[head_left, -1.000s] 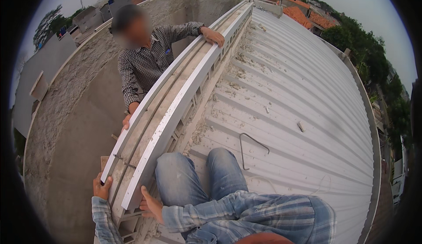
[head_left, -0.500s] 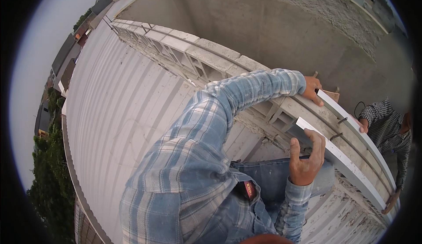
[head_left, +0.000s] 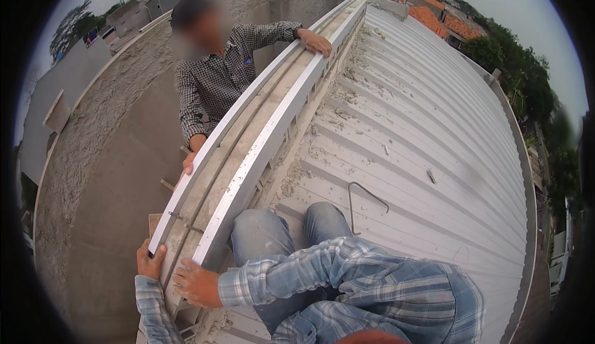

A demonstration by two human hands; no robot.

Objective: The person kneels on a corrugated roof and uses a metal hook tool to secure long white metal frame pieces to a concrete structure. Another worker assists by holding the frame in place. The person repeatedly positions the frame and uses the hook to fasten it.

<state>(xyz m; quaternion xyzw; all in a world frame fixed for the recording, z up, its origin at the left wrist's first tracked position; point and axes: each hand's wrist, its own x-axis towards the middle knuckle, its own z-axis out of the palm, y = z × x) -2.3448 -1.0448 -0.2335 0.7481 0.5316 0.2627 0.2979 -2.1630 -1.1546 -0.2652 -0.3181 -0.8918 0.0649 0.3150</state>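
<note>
Two long silvery metal bars run along both edges of a block wall top [head_left: 214,196]. At the near end of the left bar [head_left: 204,164], my left hand [head_left: 150,261] grips it between thumb and fingers. My right hand [head_left: 198,284] lies at the near end of the right bar [head_left: 257,152], with its fingers spread over the wall top. Thin steel rods [head_left: 217,202] lie between the bars. Across the wall, another person in a checked shirt [head_left: 217,77] has one hand on the right bar's far part and one on the left bar.
A ribbed metal roof [head_left: 409,139] with scattered mortar crumbs slopes away on the right. A bent steel rod [head_left: 352,207] lies on it near my knees [head_left: 263,235]. To the left, a rough plastered wall [head_left: 105,152] encloses a lower space.
My view has swung round along the wall. My right hand, raised and apart from the bar before, has come down to its end. My left hand stays at the other bar's end.
</note>
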